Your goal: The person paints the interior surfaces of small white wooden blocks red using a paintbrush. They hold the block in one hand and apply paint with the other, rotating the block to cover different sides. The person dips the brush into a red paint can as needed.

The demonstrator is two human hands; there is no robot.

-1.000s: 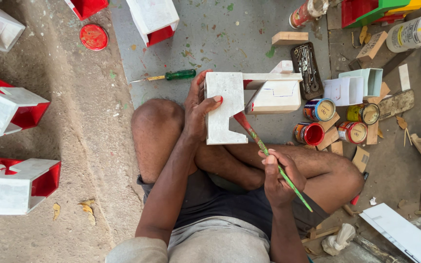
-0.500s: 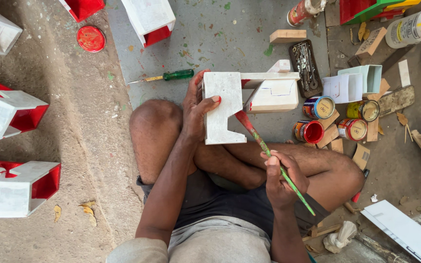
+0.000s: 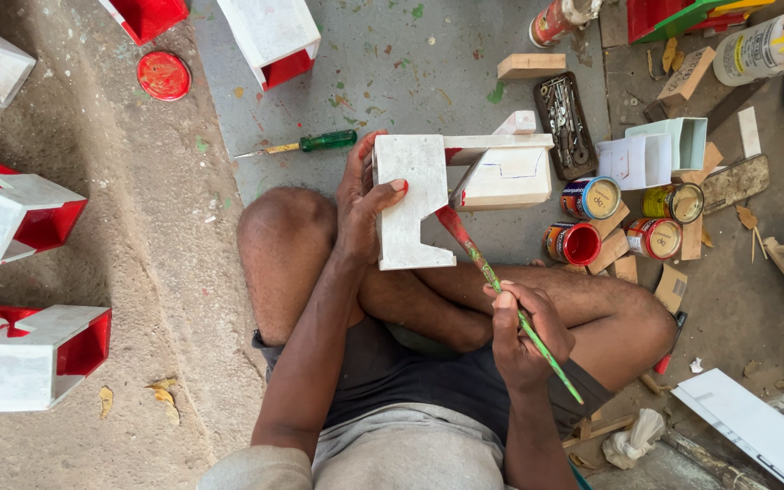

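left hand (image 3: pixel 360 204) grips the white wooden piece (image 3: pixel 410 200) at its 3 o'clock; right hand (image 3: pixel 519 331) pinches a green-handled paintbrush (image 3: pixel 501 290), bristles toward 11 o'clock.

Materials I logged: wooden house piece (image 3: pixel 410 204), matt white paint, faintly streaked, held in my left hand (image 3: pixel 362 204). Paintbrush (image 3: pixel 501 290) in my right hand (image 3: pixel 519 336), handle smeared green, bristles wet glossy red. Paint tins (image 3: pixel 623 222), shiny metal. Screwdriver (image 3: pixel 306 143), translucent green plastic handle. Floor (image 3: pixel 392 82), rough, paint-flecked concrete.
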